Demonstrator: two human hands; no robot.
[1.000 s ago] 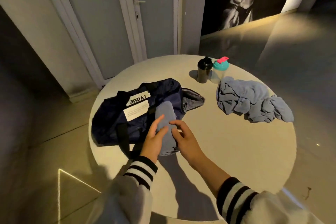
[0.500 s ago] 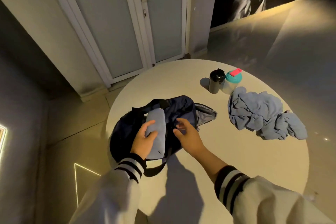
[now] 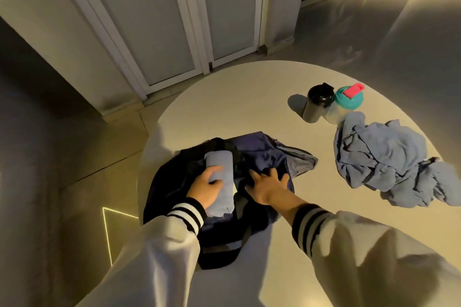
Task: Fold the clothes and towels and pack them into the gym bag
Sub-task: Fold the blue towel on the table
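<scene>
A navy gym bag (image 3: 264, 157) lies at the near left of the round white table (image 3: 224, 97). A folded light-blue towel (image 3: 220, 164) lies on top of the bag. My left hand (image 3: 205, 188) grips the towel's near half, fingers curled round its side. With its fingers spread, my right hand (image 3: 268, 185) presses on the bag's fabric just right of the towel. A crumpled heap of light-blue clothes (image 3: 389, 162) lies on the right side of the table, apart from both hands.
A black shaker bottle (image 3: 316, 103) and a clear bottle with a teal lid (image 3: 345, 101) stand together behind the heap. The table's left edge runs close beside the bag. White doors (image 3: 174, 20) are behind the table, across a strip of floor.
The towel has travelled further onto the bag in my left hand. My right hand left the towel and now presses the bag fabric. My view tilted down and closer.
</scene>
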